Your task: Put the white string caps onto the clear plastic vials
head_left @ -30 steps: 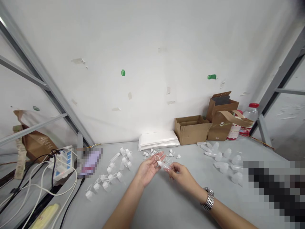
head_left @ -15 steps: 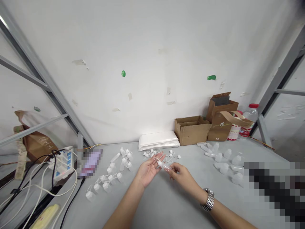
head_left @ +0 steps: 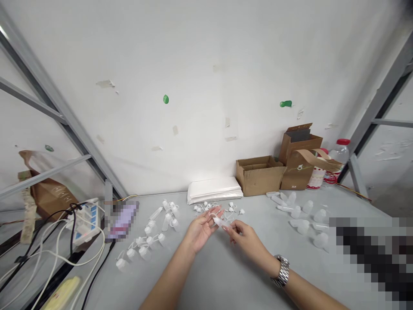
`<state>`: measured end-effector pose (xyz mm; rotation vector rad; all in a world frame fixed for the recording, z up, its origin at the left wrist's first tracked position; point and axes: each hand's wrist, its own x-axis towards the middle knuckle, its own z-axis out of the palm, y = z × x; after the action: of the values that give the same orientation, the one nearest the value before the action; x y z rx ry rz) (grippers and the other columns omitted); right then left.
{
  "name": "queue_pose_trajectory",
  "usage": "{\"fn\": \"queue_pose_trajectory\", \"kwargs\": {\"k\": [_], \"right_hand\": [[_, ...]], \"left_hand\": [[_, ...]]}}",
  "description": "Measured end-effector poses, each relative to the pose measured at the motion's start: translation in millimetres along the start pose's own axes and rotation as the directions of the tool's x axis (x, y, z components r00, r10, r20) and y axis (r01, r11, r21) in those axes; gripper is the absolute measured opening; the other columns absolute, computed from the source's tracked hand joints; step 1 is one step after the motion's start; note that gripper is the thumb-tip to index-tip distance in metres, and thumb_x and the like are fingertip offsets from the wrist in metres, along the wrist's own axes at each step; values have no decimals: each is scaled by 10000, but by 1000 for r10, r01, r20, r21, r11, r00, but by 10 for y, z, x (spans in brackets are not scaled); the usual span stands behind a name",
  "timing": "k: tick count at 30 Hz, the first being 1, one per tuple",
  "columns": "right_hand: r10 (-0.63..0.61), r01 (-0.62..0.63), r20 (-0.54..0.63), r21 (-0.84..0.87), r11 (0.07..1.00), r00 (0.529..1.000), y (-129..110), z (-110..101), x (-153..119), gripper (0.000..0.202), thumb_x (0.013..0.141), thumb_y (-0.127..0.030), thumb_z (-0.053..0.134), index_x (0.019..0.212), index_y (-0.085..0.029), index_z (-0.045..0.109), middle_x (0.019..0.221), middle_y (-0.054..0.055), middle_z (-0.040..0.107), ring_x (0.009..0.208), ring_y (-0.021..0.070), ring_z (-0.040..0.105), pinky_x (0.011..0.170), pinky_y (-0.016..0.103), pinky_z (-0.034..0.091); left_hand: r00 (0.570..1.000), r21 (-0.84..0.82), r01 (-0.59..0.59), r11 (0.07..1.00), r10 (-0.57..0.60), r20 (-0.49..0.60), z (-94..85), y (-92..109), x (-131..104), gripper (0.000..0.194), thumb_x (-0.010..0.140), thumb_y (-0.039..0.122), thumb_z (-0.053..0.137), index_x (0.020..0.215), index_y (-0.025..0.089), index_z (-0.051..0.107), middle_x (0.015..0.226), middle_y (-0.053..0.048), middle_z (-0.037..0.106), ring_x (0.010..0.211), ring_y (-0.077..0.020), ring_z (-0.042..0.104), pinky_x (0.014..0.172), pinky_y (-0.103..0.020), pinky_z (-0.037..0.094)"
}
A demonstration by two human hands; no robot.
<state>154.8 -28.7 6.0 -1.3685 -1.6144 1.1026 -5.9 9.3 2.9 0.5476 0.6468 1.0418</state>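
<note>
Grasped in the right hand (head_left: 241, 232), between thumb and bent fingers: a small translucent bottle (head_left: 222, 222), tilted, with cap end and thin white strap toward the left hand (head_left: 200, 232). Located above the table (head_left: 222, 280), in the middle of the scene, between both hands. At the left hand, palm turned up, with fingertips at the cap end (cannot tell a pinch from a light touch there). Cannot tell the seating of the cap either, too small in this view. Fitted on the right wrist: a metal watch (head_left: 282, 271).

Just beyond the hands: loose white caps (head_left: 231, 206) with straps, scattered in front of a stack of white sheets (head_left: 214, 189) near the wall (head_left: 200, 51). To the left: capped bottles (head_left: 143, 251) in a loose group, some upright, some lying. To the right: translucent bottles (head_left: 303, 227) (some upright, some on their sides).

At far right, beside the stack: an open cardboard box (head_left: 264, 181), next to a brown bag (head_left: 293, 177) and a red-lidded jar (head_left: 342, 151). At far left: a power strip (head_left: 84, 224) with black and white cables; near it, a blurred purple object (head_left: 123, 220).
</note>
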Motion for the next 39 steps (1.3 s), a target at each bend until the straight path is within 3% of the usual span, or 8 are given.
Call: {"fn": "queue_pose_trajectory", "kwargs": {"k": [7,12,19,27,31,35,38,39], "right_hand": [[-13,12,-20,-2,1000,1000,68,45,10,285,780,-425,469,612,-195,466,517,-17,551,517,134,497,531,237,374],[-31,31,-63,-12,999,997,103,94,5,287,792,-413,445,599,-200,453,520,-9,555,522,144,505,542,251,382],[-65,70,-67,67,995,996,143,149,10,307,822,-439,392,638,-201,451,578,-5,564,574,150,533,588,259,405],[-114,114,-62,-15,993,991,145,182,-8,304,838,-427,379,659,-196,464,597,4,569,582,155,523,595,263,398],[-212,197,-58,-200,960,976,216,218,-15,233,810,-403,456,767,-191,544,684,23,587,683,185,515,668,293,385],[-245,220,-107,-201,954,964,189,127,35,236,837,-396,418,832,-191,534,724,30,578,707,184,511,703,312,390],[-344,300,-242,-199,933,907,-4,47,145,247,824,-418,431,869,-195,527,856,62,557,819,197,503,748,316,395],[-381,324,-265,-234,917,886,-96,54,187,249,809,-431,451,832,-197,532,854,65,543,820,199,495,738,314,396]], "left_hand": [[997,18,-56,998,57,-56,5,-112,31,230,763,45,474,948,115,590,1162,-136,582,1130,-216,495,968,-356,361],[992,-12,-105,994,104,-67,22,-213,52,205,779,91,496,956,118,595,1177,-140,573,1135,-213,490,987,-341,342],[990,-43,-120,992,117,-73,73,-149,40,283,831,331,460,906,114,626,1125,-138,607,1075,-222,540,963,-347,371],[957,82,-284,955,288,-30,158,-249,8,189,717,246,624,816,90,664,987,-149,669,1030,-242,569,1003,-358,309],[966,162,-256,953,260,-2,226,-251,-31,208,708,263,627,829,103,680,1047,-149,646,1090,-258,524,1007,-365,291],[956,71,-265,962,271,-111,142,-201,18,213,739,269,589,904,157,663,1207,-109,556,1178,-251,439,1000,-392,293],[935,97,-311,946,322,-147,33,-211,107,190,726,207,592,895,146,654,1207,-118,550,1189,-244,422,1002,-382,284],[948,98,-275,956,286,-138,9,-233,138,197,722,172,584,909,157,643,1215,-101,546,1224,-229,375,1014,-357,267]]}}
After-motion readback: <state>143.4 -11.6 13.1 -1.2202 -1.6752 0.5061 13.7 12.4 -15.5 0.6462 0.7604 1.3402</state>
